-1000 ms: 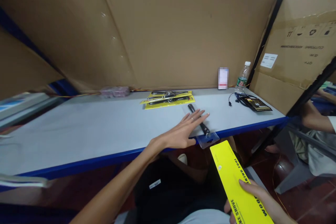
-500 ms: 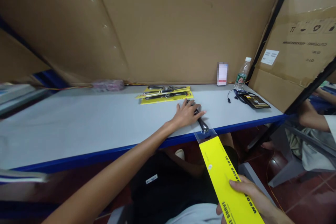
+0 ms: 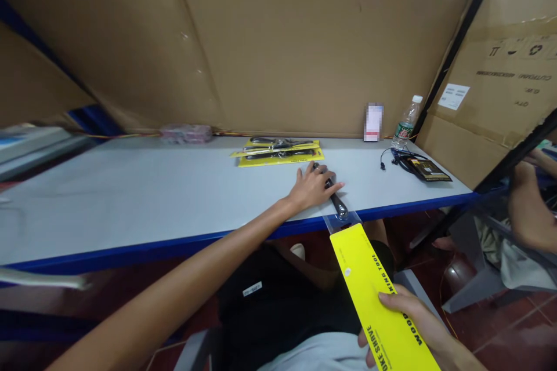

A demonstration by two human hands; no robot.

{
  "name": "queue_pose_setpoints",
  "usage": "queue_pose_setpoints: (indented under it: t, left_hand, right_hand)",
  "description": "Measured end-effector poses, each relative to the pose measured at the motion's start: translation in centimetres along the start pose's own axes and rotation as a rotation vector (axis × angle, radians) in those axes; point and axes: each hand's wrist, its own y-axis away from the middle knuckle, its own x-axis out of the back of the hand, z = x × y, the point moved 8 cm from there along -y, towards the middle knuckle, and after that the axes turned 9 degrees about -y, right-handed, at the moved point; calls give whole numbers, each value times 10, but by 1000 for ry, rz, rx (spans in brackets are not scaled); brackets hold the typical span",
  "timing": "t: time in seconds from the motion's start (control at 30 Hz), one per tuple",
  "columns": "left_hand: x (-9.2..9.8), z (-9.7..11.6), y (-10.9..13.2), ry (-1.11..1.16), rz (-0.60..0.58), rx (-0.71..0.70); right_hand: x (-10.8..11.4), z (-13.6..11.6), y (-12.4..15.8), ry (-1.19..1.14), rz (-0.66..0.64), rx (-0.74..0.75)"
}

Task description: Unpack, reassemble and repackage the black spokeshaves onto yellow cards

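Note:
A black spokeshave (image 3: pixel 338 203) lies near the table's front edge, its near handle inside a clear plastic sleeve. My left hand (image 3: pixel 314 186) is over its middle, fingers spread around it and pressing it to the tabletop; the hand hides much of the tool. Below the edge, my right hand (image 3: pixel 411 316) grips a long yellow printed card (image 3: pixel 369 290), thumb on top and fingers underneath. The card tilts down toward me, with its upper end at the mouth of the sleeve. Beyond my left hand lie several packaged spokeshaves (image 3: pixel 281 153) on yellow cards.
A phone (image 3: pixel 372 123) leans on the cardboard wall beside a water bottle (image 3: pixel 405 122). A black pouch and cable (image 3: pixel 429 169) lie at the right end. Pinkish wrapped items (image 3: pixel 186 134) sit at the back left. Another person's arm (image 3: pixel 528 208) shows at far right.
My view has turned slightly left. Both hands keep their holds on the spokeshave and the card, with barely any movement. The other person's arm at far right has shifted.

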Motion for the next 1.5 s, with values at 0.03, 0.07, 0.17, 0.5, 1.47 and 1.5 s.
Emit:
queue_pose_setpoints:
  t: [0.03,0.07,0.17,0.5,1.47,1.5]
  left_hand:
    - [0,0,0,2,2,-1]
    - [0,0,0,3,5,-1]
    - [1,0,0,7,13,1]
    - [-4,-2,-4,25,15,-5]
    - [-1,-14,-10,131,52,126]
    - [-1,-17,-11,144,56,147]
  right_hand:
    - [-1,-2,0,16,-3,5]
    - [-2,-6,1,37,-6,13]
    - [-5,-13,4,108,-34,9]
    - [-3,-14,6,142,-19,-28]
    - [36,-1,33,263,44,36]
    - [35,4,40,281,28,19]
